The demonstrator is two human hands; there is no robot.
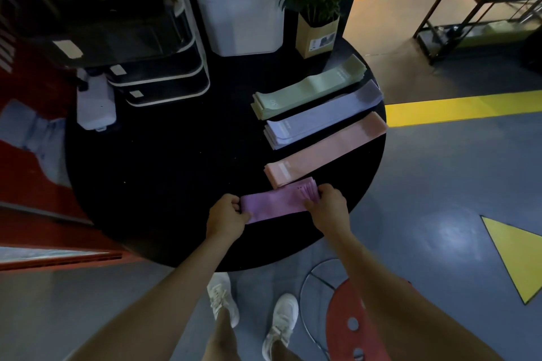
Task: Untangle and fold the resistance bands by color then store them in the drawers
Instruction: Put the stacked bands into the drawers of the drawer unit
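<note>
A person's left hand point(227, 214) and right hand point(328, 202) pinch opposite ends of a stack of purple bands point(277, 205) near the front edge of a round black table point(176, 184). Pink point(322, 149), lavender point(319, 114) and green point(308, 86) stacks lie along the right edge; drawers point(164, 88) stand at the back left.

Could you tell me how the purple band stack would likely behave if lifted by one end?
The purple band stack looks like thin layered fabric, so it would probably droop and fan apart. Both the left hand and right hand grip its ends, suggesting it needs support.
</note>
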